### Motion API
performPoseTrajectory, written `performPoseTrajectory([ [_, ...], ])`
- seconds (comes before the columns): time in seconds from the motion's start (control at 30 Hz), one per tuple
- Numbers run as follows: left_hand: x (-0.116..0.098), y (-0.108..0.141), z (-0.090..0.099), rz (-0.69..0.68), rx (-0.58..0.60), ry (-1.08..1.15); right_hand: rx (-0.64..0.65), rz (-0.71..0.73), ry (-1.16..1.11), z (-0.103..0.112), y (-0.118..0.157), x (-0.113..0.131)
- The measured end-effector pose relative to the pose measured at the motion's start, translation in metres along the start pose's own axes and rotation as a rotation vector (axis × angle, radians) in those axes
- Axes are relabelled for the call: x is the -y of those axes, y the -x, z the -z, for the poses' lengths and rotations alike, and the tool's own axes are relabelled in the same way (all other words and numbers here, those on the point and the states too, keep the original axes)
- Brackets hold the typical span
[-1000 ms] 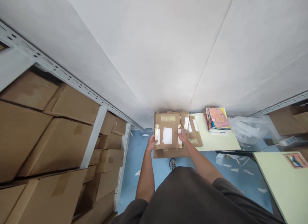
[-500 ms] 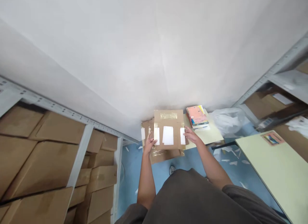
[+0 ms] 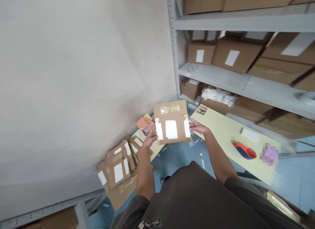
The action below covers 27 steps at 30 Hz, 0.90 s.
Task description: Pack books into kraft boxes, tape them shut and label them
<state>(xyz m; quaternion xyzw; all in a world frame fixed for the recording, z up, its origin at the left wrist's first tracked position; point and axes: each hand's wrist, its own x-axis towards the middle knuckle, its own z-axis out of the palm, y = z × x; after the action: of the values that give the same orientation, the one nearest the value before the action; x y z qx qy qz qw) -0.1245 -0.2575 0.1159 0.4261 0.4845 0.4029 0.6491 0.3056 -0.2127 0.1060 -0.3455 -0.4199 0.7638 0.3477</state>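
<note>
A flat brown cardboard piece with white labels and shiny clear tape hangs in the air between my two hands. My left hand is closed on its left edge, near a white label. On the opposite edge, my right hand grips it, fingers beside another label. Partly behind my left hand lies a small stack of colourful booklets against the wall. More taped and labelled cardboard pieces are piled at the lower left.
A pale table on the right bears a red and blue tape dispenser, a white box and a colourful card. Beyond it, metal shelves hold cardboard boxes. Paper scraps lie on the blue floor.
The view has swung to the right, bringing the shelves and pale table into fuller view. The held cardboard has come along from above the pile towards the pale table, still between both hands.
</note>
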Motion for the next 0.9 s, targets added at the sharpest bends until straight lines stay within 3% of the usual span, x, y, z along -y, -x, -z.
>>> performPoseTrajectory([
  [0.2, -0.023, -0.099, -0.12, 0.064, 0.343, -0.014, -0.262, 0.118, -0.015, 0.096, 0.106, 0.031],
  [0.3, -0.03, -0.142, -0.171, 0.099, 0.508, -0.045, -0.376, 0.161, -0.044, 0.123, 0.152, 0.036],
  [0.43, -0.031, -0.194, -0.227, 0.139, 0.691, -0.078, -0.53, 0.213, -0.067, 0.141, 0.199, 0.035],
  [0.67, -0.027, -0.276, -0.296, 0.175, 0.882, -0.16, -0.767, 0.261, -0.091, 0.144, 0.233, 0.038],
  [0.9, -0.027, -0.347, -0.327, 0.251, 1.007, -0.117, -0.889, 0.266, -0.118, 0.148, 0.223, 0.06],
])
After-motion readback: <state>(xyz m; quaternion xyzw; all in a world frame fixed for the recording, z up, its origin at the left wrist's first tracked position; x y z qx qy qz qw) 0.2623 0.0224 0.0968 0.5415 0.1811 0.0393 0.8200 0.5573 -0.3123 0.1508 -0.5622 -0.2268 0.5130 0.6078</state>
